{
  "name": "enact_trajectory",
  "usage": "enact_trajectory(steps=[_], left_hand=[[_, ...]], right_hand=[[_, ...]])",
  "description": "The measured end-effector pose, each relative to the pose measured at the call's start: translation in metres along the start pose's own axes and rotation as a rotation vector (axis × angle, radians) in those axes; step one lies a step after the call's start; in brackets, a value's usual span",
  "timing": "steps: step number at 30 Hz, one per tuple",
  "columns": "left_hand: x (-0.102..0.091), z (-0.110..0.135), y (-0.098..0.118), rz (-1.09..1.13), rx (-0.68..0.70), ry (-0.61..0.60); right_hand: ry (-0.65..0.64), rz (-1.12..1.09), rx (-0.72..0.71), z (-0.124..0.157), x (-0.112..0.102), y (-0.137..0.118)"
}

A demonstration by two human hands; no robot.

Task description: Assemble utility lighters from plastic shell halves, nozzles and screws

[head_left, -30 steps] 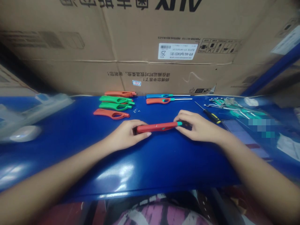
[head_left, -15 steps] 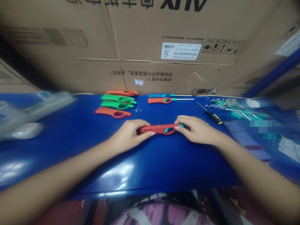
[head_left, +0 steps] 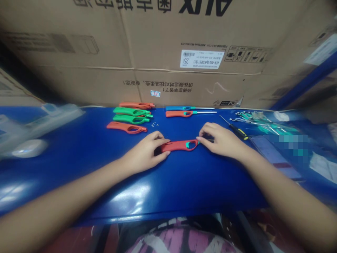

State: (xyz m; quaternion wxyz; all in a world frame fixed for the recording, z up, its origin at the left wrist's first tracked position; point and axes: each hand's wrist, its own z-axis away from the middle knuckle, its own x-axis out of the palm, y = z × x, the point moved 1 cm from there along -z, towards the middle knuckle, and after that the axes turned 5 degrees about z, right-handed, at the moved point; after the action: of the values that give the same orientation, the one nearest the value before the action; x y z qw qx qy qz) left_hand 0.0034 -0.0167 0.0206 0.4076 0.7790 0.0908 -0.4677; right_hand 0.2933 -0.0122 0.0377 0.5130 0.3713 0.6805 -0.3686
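The left hand (head_left: 146, 151) grasps the broad end of a red lighter (head_left: 177, 145), with the thumb along the near edge and the fingers on the far edge. The right hand (head_left: 221, 141) pinches the other end at the teal collar (head_left: 198, 140), its fingertips together around it; what lies farther inside that hand is mostly hidden. The lighter lies lengthwise between the two hands, over the middle of the blue table (head_left: 189, 189), its flat side facing up and its teal trigger (head_left: 187, 144) showing in the finger loop; whether it touches the surface is hard to tell. Beyond the left hand is an orange handle (head_left: 123, 127), with two green handles (head_left: 127, 118) behind it and more orange handles (head_left: 135, 105) at the back. A few small screws (head_left: 154, 124) lie just beside the handles. A blue lighter (head_left: 176, 108) and an orange lighter (head_left: 175, 114) lie side by side near the cardboard box (head_left: 92, 79), their metal tubes pointing right. Past the right hand, a black and yellow screwdriver (head_left: 238, 131) rests at a slant near a phone (head_left: 275, 156), with a pile of teal parts (head_left: 268, 123) behind.
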Motion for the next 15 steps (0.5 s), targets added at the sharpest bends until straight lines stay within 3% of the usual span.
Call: enact_trajectory(steps=[4,6,9,12,14,15], left_hand=[[-0.002,0.001,0.002,-0.043,-0.025,-0.025],[-0.002,0.002,0.003,-0.045,-0.037,-0.022],[-0.003,0.003,0.004,-0.044,-0.039,-0.013],[-0.004,0.005,0.003,-0.039,-0.052,-0.034],[-0.004,0.006,0.004,-0.034,-0.073,-0.049],[-0.004,0.006,0.005,-0.032,-0.081,-0.054]], right_hand=[[0.142,0.291,0.312,-0.004,-0.002,0.019],[0.077,0.445,0.523,-0.003,-0.006,0.030],[-0.132,0.533,0.779,0.002,-0.015,0.049],[-0.248,0.506,0.847,0.006,-0.023,0.064],[-0.208,0.494,0.825,0.005,-0.028,0.066],[-0.127,0.462,0.780,0.003,-0.029,0.064]])
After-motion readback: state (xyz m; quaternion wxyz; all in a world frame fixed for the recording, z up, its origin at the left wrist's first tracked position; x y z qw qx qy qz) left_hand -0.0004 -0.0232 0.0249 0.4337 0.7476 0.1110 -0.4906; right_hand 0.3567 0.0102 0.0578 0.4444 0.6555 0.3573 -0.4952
